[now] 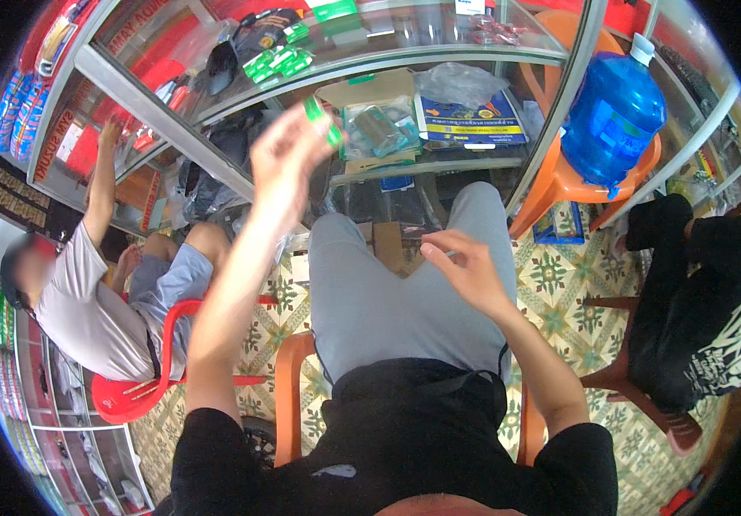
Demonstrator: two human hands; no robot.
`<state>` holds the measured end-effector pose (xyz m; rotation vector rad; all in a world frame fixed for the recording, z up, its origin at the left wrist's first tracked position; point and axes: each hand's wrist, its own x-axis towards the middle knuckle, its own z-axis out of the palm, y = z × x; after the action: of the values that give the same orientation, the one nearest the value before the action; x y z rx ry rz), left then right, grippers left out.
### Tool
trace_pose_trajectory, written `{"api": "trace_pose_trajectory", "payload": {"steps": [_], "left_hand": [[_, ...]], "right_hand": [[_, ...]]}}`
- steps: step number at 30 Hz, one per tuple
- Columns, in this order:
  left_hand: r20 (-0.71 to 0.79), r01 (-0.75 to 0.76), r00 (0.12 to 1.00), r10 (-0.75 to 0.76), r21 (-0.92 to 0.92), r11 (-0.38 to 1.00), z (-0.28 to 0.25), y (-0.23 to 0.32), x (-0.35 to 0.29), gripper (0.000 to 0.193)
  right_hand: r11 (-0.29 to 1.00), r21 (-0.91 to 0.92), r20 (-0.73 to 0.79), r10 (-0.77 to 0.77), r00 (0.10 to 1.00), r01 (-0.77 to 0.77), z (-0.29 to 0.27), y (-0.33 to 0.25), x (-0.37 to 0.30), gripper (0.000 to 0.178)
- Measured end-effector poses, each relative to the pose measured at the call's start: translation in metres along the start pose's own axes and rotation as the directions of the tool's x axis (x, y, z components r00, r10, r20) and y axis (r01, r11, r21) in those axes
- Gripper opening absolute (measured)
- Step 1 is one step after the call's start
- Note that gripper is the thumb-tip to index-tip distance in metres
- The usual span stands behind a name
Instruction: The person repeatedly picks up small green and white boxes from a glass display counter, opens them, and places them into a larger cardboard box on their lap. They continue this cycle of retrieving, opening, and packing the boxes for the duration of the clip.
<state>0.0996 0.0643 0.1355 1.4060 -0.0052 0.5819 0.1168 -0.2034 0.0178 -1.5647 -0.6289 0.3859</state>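
Note:
Raised in front of the glass cabinet (508, 163), my left hand (282, 159) is closed on a small green-and-white box (325, 122), slightly blurred. My right hand (467, 268) hovers over my lap by the right thigh, its fingers loosely apart and nothing visible in it. Just beyond the held box, an open cardboard box (336, 93) on the lower shelf contains teal plastic-wrapped packets (379, 129). More small green-and-white boxes (277, 63) lie in a pile on the upper glass shelf.
Right of the cardboard box, a clear plastic bag (461, 84) rests on a blue-and-yellow box (473, 125). A blue water jug (615, 116) stands on an orange chair (551, 185). Left, a seated person (95, 310) reaches toward the cabinet; another person in black (688, 301) sits right.

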Motion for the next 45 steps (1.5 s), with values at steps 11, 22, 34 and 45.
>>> {"api": "trace_pose_trajectory", "payload": {"steps": [11, 22, 34, 45], "left_hand": [[0.482, -0.486, 0.871, 0.096, 0.873, 0.032, -0.04, 0.025, 0.219, 0.055], [0.376, -0.405, 0.914, -0.151, 0.84, -0.361, -0.04, -0.005, 0.291, 0.054], [0.377, -0.402, 0.915, -0.141, 0.839, -0.366, -0.057, -0.024, 0.325, 0.046], [0.23, -0.228, 0.897, -0.376, 0.972, 0.052, -0.091, 0.07, 0.28, 0.063]], "right_hand": [[0.986, -0.162, 0.13, -0.02, 0.991, 0.041, 0.01, 0.017, -0.008, 0.027], [0.98, -0.197, 0.138, -0.015, 0.99, 0.043, 0.004, 0.018, -0.008, 0.023], [0.983, -0.179, 0.101, -0.017, 0.995, 0.035, 0.005, 0.037, -0.006, 0.021], [0.983, -0.149, 0.086, 0.122, 0.989, -0.108, -0.003, 0.028, -0.003, 0.019]]}}
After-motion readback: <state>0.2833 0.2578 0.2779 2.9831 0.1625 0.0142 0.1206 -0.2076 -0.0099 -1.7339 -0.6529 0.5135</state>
